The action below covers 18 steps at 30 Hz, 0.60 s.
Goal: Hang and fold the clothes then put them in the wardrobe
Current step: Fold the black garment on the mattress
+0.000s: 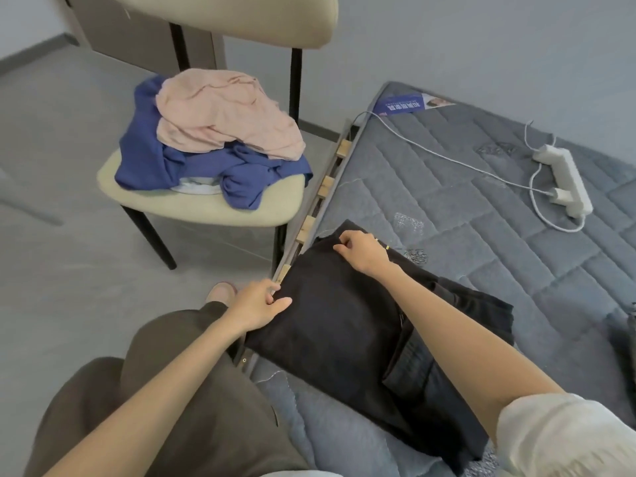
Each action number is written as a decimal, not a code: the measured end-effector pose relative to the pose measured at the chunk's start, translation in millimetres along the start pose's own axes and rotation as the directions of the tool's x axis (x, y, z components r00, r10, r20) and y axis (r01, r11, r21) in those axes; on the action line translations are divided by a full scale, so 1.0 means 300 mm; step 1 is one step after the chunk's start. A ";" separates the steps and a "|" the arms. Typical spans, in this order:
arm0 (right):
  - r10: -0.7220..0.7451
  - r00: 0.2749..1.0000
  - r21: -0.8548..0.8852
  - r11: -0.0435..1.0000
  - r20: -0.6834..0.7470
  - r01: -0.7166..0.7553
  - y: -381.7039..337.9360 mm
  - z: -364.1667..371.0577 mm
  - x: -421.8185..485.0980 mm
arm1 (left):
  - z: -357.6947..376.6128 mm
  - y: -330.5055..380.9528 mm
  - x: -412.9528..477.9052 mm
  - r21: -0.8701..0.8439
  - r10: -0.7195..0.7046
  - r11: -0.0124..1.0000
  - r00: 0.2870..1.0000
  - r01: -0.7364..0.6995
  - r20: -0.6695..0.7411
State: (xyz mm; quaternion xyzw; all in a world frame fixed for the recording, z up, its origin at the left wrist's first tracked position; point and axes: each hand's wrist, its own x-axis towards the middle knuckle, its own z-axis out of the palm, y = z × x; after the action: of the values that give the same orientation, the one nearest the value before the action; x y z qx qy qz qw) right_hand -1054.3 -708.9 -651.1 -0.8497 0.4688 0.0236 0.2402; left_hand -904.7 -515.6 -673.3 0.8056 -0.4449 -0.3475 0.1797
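Observation:
A dark folded garment (344,321) lies on the near left edge of the grey quilted mattress (464,201). My left hand (260,304) pinches its near left corner at the mattress edge. My right hand (361,251) pinches its far corner, fingers curled on the cloth. On the beige chair (206,204) to the left sits a pile: a pink garment (223,111) on top of a blue garment (155,160), with a bit of white cloth under them.
A white power strip (564,177) with its cable lies on the mattress at the right. Another dark item (624,339) shows at the right edge. Wooden bed slats (325,187) run between chair and mattress. A dark cabinet (137,32) stands behind the chair on the grey floor.

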 end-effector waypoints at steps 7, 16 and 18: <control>-0.146 0.956 -0.112 0.986 -0.255 0.121 -0.010 -0.103 0.039 | -0.019 0.034 0.025 -0.132 0.093 0.987 0.996 -0.092 0.001; -0.147 0.969 -0.262 0.961 -0.200 0.092 0.040 -0.083 0.102 | -0.021 0.032 0.067 -0.078 0.035 0.996 0.999 -0.033 0.029; -0.099 0.991 -0.257 0.964 -0.094 0.072 0.050 -0.045 0.111 | -0.008 0.003 0.063 -0.008 0.005 1.000 0.997 -0.004 0.080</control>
State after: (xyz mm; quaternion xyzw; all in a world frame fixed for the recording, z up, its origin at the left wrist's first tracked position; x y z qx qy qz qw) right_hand -1050.2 -747.6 -653.9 -0.8928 0.4370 0.0278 0.1056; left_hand -896.7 -532.1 -678.8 0.7894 -0.4520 -0.3807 0.1660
